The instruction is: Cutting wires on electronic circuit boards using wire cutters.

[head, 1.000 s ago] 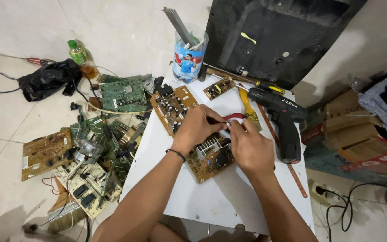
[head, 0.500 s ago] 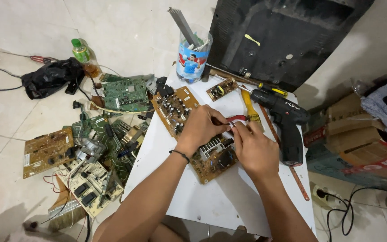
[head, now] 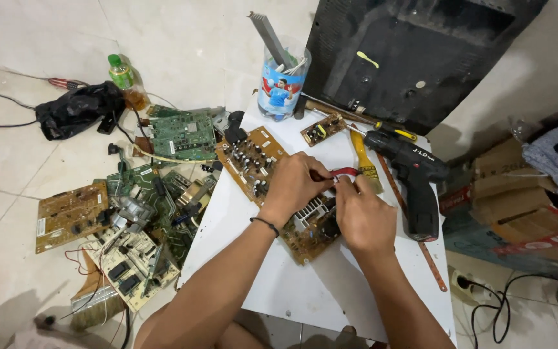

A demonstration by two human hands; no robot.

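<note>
A brown circuit board (head: 272, 187) with a finned silver heat sink (head: 310, 211) lies flat across the middle of the white bench (head: 330, 291), so that its parts face up and both hands can work over it. The left hand (head: 294, 183) is curled down on the board, pinning it, its fingers pinched narrow at the red handles of a small pair of pliers (head: 345, 172). The right hand (head: 364, 216) closes around the same tool from the near side; what the tip grips is hidden. Toward the far edge lie a smaller board (head: 322, 129), a yellow-handled brush (head: 364, 161) and a printed cup of tools (head: 282, 81). A black cordless drill (head: 414, 178) rests along the right edge, within reach. Loose circuit boards (head: 130, 220) lie heaped on the floor off the left edge.
</note>
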